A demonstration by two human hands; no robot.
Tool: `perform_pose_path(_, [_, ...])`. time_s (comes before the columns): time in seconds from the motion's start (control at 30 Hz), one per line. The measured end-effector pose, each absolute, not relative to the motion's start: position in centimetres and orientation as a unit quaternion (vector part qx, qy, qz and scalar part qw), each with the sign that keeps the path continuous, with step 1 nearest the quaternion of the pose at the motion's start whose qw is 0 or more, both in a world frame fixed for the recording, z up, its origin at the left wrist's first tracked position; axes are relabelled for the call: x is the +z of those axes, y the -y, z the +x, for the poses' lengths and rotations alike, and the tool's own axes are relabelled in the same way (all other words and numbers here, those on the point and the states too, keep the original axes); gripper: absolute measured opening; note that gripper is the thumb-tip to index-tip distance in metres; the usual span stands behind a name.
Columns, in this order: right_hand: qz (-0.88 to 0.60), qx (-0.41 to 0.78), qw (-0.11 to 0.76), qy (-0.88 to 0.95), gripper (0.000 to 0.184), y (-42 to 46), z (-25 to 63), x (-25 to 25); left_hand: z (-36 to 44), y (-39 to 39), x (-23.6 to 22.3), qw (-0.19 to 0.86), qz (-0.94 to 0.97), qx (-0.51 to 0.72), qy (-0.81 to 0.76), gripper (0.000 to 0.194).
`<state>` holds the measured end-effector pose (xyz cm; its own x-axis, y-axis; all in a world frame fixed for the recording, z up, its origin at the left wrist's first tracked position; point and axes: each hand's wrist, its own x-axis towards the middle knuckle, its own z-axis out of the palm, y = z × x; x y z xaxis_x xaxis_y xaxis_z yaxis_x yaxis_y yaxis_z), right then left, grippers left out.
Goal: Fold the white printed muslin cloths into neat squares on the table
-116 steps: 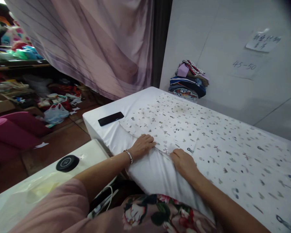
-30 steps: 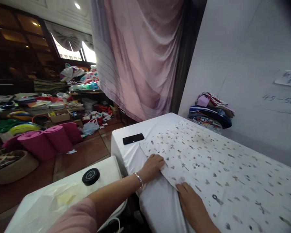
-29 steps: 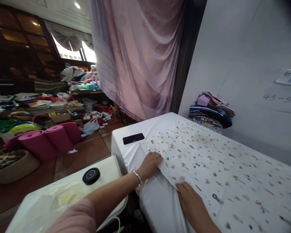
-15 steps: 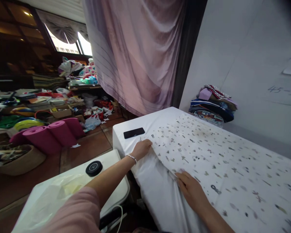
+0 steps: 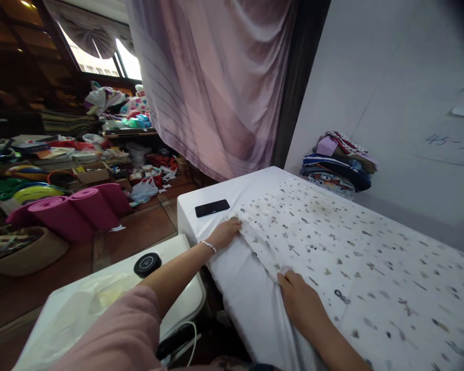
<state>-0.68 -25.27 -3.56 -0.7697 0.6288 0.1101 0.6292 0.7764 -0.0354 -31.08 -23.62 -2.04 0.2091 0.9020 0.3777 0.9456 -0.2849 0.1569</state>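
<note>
Fabric (image 5: pixel 355 257), thin, white and scattered with small grey, brown and green motifs, spreads toward four o'clock across the white-draped table (image 5: pixel 251 309), a brownish patch near one o'clock. Left hand (image 5: pixel 226 233) and right hand (image 5: pixel 299 298) pinch its creased near edge; a black rectangular phone (image 5: pixel 212 208) lies at the left hand's eleven o'clock.

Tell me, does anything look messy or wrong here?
The white cloth with small printed shapes has a brownish patch near its far end, maybe a stain. A small white scrap lies loose on the reddish-brown tiled floor, like litter.
</note>
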Motion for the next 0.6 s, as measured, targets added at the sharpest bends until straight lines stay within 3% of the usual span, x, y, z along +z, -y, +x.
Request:
perform_pose_path(0.33, [-0.332, 0.015, 0.016, 0.943, 0.057, 26.6, 0.1, -1.9, -32.6, 23.8, -1.5, 0.052, -0.815, -0.152, 0.556, 0.039])
perform_pose_path(0.6, [-0.396, -0.001, -0.012, 0.918, 0.059, 26.1, -0.5, -2.0, -33.0, 22.3, -1.3, 0.119, -0.794, -0.077, 0.591, 0.021])
